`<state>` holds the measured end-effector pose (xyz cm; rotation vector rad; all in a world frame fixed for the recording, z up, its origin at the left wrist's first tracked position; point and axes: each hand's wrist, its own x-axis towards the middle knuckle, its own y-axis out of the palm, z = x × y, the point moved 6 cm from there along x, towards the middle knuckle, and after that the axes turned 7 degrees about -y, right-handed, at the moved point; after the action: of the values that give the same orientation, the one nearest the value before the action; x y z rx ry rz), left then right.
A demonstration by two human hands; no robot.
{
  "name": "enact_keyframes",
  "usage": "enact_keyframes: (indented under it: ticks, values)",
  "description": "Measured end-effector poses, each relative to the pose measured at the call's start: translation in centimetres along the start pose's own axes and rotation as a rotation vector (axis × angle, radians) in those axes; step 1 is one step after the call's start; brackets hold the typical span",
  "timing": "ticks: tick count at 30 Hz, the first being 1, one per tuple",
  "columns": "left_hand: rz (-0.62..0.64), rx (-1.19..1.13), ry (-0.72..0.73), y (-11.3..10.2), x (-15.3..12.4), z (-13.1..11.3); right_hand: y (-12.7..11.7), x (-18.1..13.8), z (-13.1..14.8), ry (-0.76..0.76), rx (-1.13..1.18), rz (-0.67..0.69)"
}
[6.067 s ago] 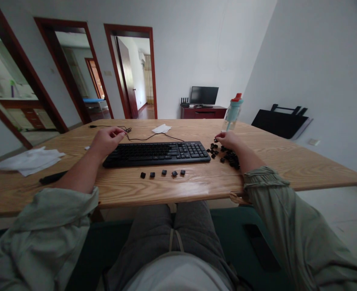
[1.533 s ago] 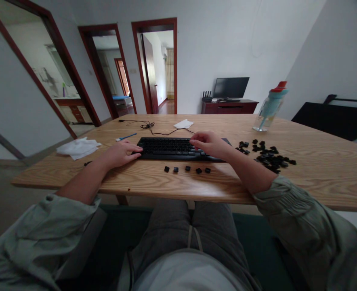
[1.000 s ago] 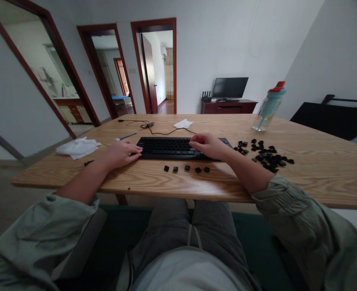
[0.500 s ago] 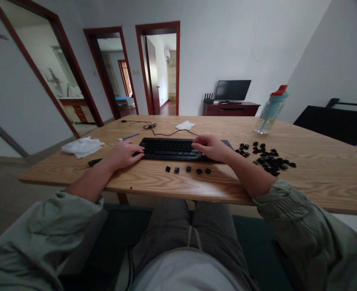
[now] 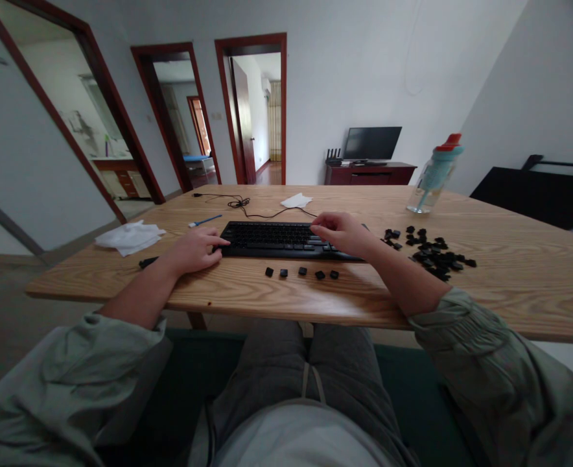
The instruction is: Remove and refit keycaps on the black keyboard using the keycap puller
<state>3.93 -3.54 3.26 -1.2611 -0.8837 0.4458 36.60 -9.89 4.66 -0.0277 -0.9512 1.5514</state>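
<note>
the black keyboard (image 5: 281, 239) lies flat near the middle of the wooden surface (image 5: 510, 285), its cable running off toward the far edge. the left hand (image 5: 194, 250) rests at the keyboard's left end, fingers loosely curled against its edge and holding nothing. the right hand (image 5: 342, 232) sits over the right part of the key field with the fingers drawn together at the tips; whether a cap is pinched between them i cannot tell. a row of five loose keycaps (image 5: 299, 272) lies just in front of the keyboard, and a pile of keycaps (image 5: 432, 253) lies to its right, near a water bottle (image 5: 435, 174). it looks like a cap is being worked at the keys, so the left hand should brace the board flat while the right presses or pulls straight along the switch stem, since a tilt would likely bind the cap. compared with half a second ago, the right hand has edged slightly toward the far rows and the view has shifted a little, while the left hand, the row and the pile have stayed put.
</note>
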Motion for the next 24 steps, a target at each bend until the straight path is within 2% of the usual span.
enact_keyframes:
  ticks: [5,10,18,21,24]
  values:
    - [0.03,0.041,-0.027,0.1,0.2,-0.1,0.0,0.1,0.1,-0.01,-0.038,0.015]
    - [0.074,0.092,-0.023,0.0,0.2,-1.2,0.2,0.1,0.0,-0.012,-0.047,0.029]
    - [0.075,0.034,-0.169,-0.1,0.3,-1.5,-0.3,0.0,0.7,-0.035,-0.151,0.026]
    - [0.136,0.011,-0.166,-0.3,1.0,-1.3,-0.6,0.0,1.2,-0.041,-0.187,0.039]
    - [0.255,-0.007,-0.149,-0.2,2.0,-0.8,-0.8,-0.1,1.5,-0.039,-0.209,0.045]
